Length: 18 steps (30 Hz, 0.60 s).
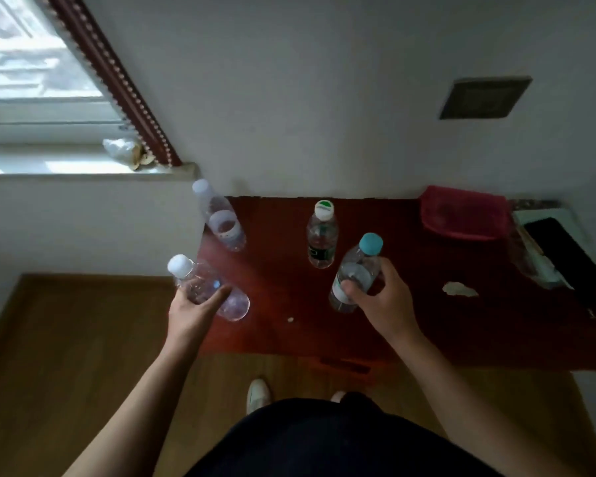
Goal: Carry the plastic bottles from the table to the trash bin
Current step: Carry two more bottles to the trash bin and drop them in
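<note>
Several clear plastic bottles stand on a dark red table. My left hand grips a white-capped bottle at the table's left front corner. My right hand grips a bottle with a teal cap near the table's middle. Behind it a bottle with a green and white cap stands untouched. Another white-capped bottle stands at the far left corner. No trash bin is in view.
A red pouch lies at the table's back right, beside a black phone on papers. A scrap of paper lies on the table. The wall is right behind the table, and a windowsill is to the left. The floor is wood.
</note>
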Each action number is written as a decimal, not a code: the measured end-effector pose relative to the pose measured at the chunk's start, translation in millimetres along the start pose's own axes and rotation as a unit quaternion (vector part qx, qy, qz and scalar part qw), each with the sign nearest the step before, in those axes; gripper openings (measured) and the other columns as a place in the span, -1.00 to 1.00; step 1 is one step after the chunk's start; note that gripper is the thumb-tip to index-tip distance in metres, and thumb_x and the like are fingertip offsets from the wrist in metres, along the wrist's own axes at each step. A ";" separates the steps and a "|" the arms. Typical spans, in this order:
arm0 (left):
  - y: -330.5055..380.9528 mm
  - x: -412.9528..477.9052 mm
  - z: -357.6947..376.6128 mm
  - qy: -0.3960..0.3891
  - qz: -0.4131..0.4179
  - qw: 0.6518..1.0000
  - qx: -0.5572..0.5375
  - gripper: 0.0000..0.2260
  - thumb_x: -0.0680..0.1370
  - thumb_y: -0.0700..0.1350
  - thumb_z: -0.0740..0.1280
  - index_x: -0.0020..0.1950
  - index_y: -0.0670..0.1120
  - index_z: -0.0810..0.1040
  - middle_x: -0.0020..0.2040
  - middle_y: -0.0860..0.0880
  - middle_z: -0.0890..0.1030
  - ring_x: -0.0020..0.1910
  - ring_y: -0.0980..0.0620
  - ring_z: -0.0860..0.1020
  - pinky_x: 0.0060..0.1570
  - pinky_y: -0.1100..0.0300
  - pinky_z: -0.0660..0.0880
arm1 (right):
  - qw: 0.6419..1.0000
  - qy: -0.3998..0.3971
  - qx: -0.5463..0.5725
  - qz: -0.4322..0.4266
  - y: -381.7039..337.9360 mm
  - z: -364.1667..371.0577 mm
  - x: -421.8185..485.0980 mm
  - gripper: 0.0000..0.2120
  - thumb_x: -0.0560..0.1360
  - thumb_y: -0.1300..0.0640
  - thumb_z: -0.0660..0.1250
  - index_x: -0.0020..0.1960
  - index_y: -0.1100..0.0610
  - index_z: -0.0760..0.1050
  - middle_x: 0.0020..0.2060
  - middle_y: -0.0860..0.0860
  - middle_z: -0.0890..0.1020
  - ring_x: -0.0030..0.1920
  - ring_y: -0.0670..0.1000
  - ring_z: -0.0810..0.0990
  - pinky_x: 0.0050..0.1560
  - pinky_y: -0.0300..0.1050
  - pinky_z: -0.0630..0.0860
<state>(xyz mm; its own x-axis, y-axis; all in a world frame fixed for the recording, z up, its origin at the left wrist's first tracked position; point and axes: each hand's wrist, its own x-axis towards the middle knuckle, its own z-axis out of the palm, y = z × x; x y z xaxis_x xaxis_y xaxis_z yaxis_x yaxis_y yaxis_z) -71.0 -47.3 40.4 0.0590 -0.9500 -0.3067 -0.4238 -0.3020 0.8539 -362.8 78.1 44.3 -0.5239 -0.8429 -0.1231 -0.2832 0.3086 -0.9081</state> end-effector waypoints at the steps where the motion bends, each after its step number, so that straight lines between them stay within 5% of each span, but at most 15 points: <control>1: -7.7 -4.9 -15.1 0.027 -0.010 1.000 -0.013 -0.60 0.42 -0.01 0.56 0.19 -0.03 0.56 0.00 0.08 0.63 -0.05 0.20 0.58 0.04 0.23 0.49 | 1.000 -0.025 -0.002 -0.018 -6.3 10.4 2.3 -0.57 0.36 -0.12 0.52 0.17 -0.07 0.50 0.00 -0.17 0.65 0.02 -0.23 0.61 -0.04 -0.30 0.50; 4: -30.4 -27.3 -67.3 0.112 -0.029 0.992 -0.042 -0.72 0.43 -0.06 0.56 0.04 0.09 0.54 -0.06 0.17 0.61 -0.08 0.28 0.56 0.00 0.24 0.48 | 0.992 -0.108 -0.008 -0.058 -25.0 48.7 3.3 -0.57 0.35 -0.10 0.54 0.16 -0.06 0.52 -0.01 -0.15 0.67 0.00 -0.17 0.64 0.00 -0.21 0.57; 10: -110.9 -86.2 -171.7 0.277 -0.121 0.949 -0.087 -0.43 0.38 -0.06 0.59 0.30 -0.08 0.41 0.14 -0.07 0.64 0.05 0.01 0.62 0.14 0.07 0.50 | 0.958 -0.255 -0.026 -0.126 -64.9 135.9 -16.2 -0.63 0.35 -0.03 0.55 0.10 -0.07 0.52 -0.07 -0.11 0.68 -0.07 -0.15 0.66 -0.08 -0.23 0.61; 18: -214.2 -171.0 -250.3 0.348 -0.237 0.895 -0.147 -0.58 0.46 -0.09 0.53 0.28 -0.07 0.53 0.04 0.02 0.59 0.10 -0.03 0.54 0.11 0.08 0.42 | 0.894 -0.409 -0.075 -0.169 -103.4 257.6 -72.7 -0.49 0.34 -0.20 0.53 0.20 -0.08 0.49 0.03 -0.17 0.66 0.05 -0.20 0.64 0.00 -0.29 0.59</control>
<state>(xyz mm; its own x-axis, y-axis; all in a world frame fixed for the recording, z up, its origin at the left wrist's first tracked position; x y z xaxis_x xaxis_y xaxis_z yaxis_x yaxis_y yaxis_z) 235.9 159.9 15.3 0.7612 -0.4986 -0.4148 0.0478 -0.5946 0.8026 -88.5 -6.1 44.1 0.3562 -0.9208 -0.1588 -0.4511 -0.0206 -0.8922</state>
